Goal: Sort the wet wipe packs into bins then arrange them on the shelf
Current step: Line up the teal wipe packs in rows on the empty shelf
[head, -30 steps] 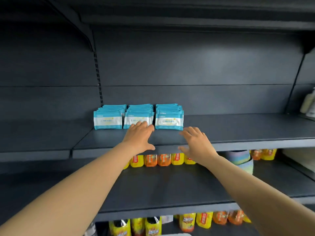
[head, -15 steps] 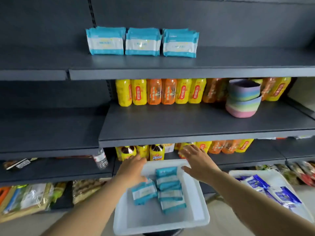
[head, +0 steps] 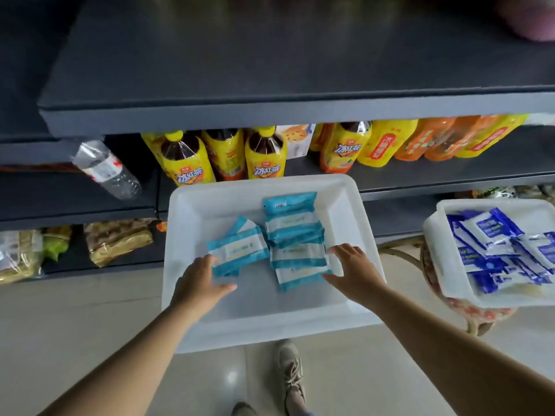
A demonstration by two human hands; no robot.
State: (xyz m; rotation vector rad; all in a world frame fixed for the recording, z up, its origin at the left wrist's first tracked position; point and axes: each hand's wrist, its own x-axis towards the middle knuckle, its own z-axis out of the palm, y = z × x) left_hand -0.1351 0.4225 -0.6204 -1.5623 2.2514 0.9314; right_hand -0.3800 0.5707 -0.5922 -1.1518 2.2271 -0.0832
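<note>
Dark grey steel shelving (head: 270,70) fills the space above and beyond both hands, its broad upper board bare where it shows. On the tier beneath it, just past the fingertips, stand yellow iced tea bottles (head: 264,156) and orange drink bottles (head: 432,139), with a clear water bottle (head: 105,169) lying tilted off to the left. Below the hands sits a white plastic bin (head: 192,211), and both hands reach into it. A second white bin (head: 450,283) rests on a wicker stool to the right of the right hand, filled with dark blue and white wipe packs (head: 498,247). Inside the near bin lie teal and white wet wipe packs: a row of overlapping packs (head: 295,244) running away from the right hand, and a small pile (head: 237,250) at the left hand. The left hand (head: 201,283) has its fingers spread, their tips touching the near edge of that pile, thumb out to the side, gripping nothing. The right hand (head: 351,271) is likewise spread and relaxed, its fingertips at the right edge of the row. Bagged snacks (head: 117,238) lie on the low shelf, left of the left hand
</note>
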